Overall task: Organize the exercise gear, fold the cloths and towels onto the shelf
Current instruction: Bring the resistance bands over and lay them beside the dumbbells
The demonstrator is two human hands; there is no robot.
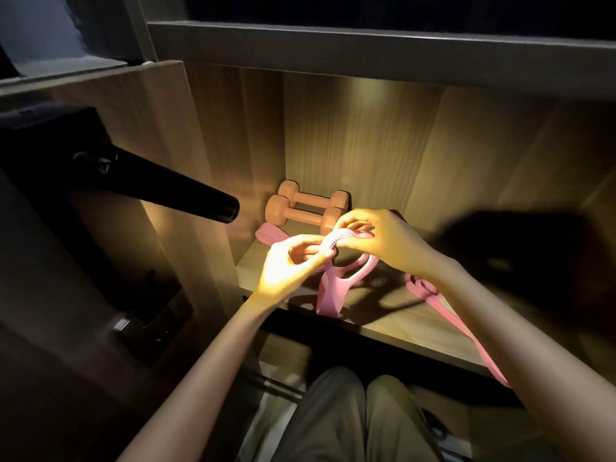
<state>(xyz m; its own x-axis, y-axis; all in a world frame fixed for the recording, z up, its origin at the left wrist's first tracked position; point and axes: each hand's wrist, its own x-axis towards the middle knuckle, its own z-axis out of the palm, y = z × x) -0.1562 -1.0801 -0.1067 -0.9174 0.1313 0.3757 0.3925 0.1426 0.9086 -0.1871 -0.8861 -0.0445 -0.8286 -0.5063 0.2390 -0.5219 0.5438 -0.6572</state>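
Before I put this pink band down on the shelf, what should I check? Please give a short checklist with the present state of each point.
1. Both hands hold the pink band: ok. The left hand and right hand pinch its top.
2. Held band fully folded: not ok. Its loops hang loose.
3. Dumbbells stowed at the back: ok, side by side.
4. Second band wholly on the shelf: not ok. It trails over the front edge.
5. Towels folded: cannot tell. The dark shape at right is unclear.

left hand (286, 265): bare | right hand (386, 238): bare | forearms (213, 355): bare | trousers (336, 418): olive-grey, creased
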